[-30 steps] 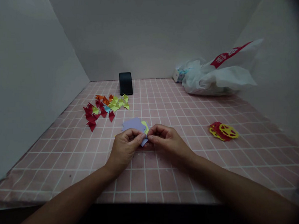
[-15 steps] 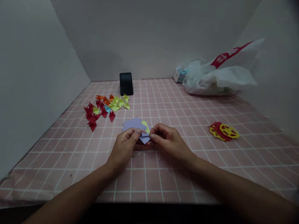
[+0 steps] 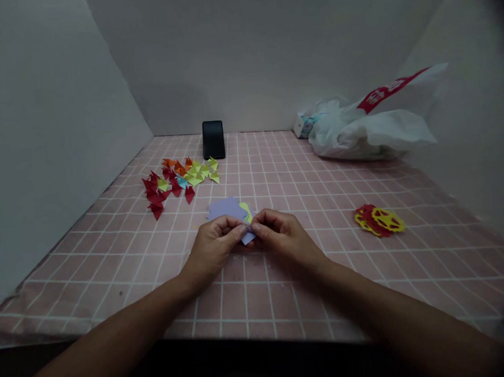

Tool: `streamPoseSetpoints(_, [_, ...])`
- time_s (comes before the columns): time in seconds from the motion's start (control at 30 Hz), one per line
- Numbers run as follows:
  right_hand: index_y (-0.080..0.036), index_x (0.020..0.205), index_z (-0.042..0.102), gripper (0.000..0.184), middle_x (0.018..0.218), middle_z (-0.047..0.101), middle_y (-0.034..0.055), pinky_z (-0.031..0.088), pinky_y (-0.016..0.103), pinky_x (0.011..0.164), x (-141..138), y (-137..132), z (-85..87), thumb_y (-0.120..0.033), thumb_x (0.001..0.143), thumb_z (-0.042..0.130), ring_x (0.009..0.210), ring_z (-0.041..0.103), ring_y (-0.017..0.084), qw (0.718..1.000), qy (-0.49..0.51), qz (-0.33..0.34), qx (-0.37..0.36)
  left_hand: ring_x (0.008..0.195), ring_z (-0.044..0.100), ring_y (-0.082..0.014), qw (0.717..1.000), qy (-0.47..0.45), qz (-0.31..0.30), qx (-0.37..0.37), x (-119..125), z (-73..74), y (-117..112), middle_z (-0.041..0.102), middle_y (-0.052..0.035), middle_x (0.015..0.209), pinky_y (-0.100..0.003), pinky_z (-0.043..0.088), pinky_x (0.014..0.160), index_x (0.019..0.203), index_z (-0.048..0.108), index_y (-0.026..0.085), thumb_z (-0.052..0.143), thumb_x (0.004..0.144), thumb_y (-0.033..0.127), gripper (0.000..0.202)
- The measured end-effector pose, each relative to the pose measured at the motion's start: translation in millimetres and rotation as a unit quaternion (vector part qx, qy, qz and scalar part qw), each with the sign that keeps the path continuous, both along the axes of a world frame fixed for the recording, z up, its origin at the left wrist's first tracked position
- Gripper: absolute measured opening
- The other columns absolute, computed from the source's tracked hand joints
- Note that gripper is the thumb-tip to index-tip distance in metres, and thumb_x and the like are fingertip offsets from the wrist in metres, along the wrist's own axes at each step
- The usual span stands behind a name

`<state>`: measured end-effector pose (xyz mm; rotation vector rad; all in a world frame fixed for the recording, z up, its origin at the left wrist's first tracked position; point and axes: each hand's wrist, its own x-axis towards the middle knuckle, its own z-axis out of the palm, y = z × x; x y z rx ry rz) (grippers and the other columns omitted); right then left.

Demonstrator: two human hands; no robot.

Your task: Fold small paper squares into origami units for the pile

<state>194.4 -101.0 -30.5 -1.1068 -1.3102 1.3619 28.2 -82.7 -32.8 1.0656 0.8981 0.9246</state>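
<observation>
Between my fingertips is a small piece of folded purple paper (image 3: 247,237). My left hand (image 3: 215,242) pinches its left side, thumb on top. From the right, the thumb and forefinger of my right hand (image 3: 284,232) close on the same paper, and the two hands nearly meet. Most of its folds are hidden by my fingers. Just behind my hands lie purple paper sheets (image 3: 225,208) with a yellow paper piece (image 3: 246,210) at their right edge.
Several folded paper figures (image 3: 176,182), red, orange, yellow and blue, lie at the back left. Behind them a black phone (image 3: 213,139) leans upright. Red and yellow paper cutouts (image 3: 380,220) lie at right; a white plastic bag (image 3: 368,136) sits by a small box (image 3: 303,125).
My fingertips have drawn closer together over the purple paper, and my left thumb has moved right, covering more of it. The other things stay where they were.
</observation>
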Motion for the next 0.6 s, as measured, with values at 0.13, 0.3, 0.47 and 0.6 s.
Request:
streamPoseSetpoints(0.13, [-0.019, 0.074, 0.059, 0.020, 0.071, 0.062, 0.0003, 0.046, 0.029, 0.065, 0.3, 1.0, 0.5, -0.036, 0.081, 0.067, 0.067, 0.059, 0.015, 1.000, -0.010, 0.002, -0.005, 0.065, 0.067, -0.0112, 1.000, -0.003, -0.005, -0.014, -0.3, -1.6, 0.3, 0.070, -0.0009, 0.071, -0.024, 0.059, 0.066, 0.079, 0.069, 0.014, 0.076, 0.076, 0.033, 0.021])
streamPoseSetpoints(0.3, [-0.019, 0.075, 0.059, 0.021, 0.072, 0.064, 0.0022, 0.044, 0.029, 0.063, 2.1, 3.5, -3.0, -0.038, 0.081, 0.067, 0.067, 0.058, 0.015, 0.999, -0.042, 0.001, 0.005, 0.064, 0.066, -0.0117, 1.000, -0.003, -0.008, -0.020, -1.4, -3.2, 0.7, 0.070, -0.0019, 0.070, -0.024, 0.059, 0.064, 0.081, 0.068, 0.013, 0.073, 0.079, 0.034, 0.022])
streamPoseSetpoints(0.47, [-0.019, 0.074, 0.059, 0.021, 0.071, 0.064, 0.0018, 0.045, 0.029, 0.063, 1.8, 3.8, -5.2, -0.036, 0.082, 0.066, 0.066, 0.058, 0.015, 0.998, -0.062, -0.005, 0.026, 0.064, 0.067, -0.0118, 1.000, -0.005, -0.011, -0.022, -2.0, -3.0, 1.2, 0.070, -0.0024, 0.071, -0.024, 0.058, 0.064, 0.082, 0.069, 0.013, 0.071, 0.081, 0.033, 0.020])
streamPoseSetpoints(0.6, [-0.019, 0.074, 0.059, 0.018, 0.071, 0.065, 0.0016, 0.045, 0.028, 0.062, 0.3, 2.9, -6.1, -0.033, 0.083, 0.065, 0.066, 0.059, 0.014, 0.998, -0.058, -0.011, 0.032, 0.065, 0.067, -0.0125, 1.000, -0.008, -0.013, -0.018, -1.5, -1.8, 0.5, 0.070, -0.0029, 0.070, -0.025, 0.058, 0.065, 0.082, 0.070, 0.013, 0.071, 0.082, 0.034, 0.021])
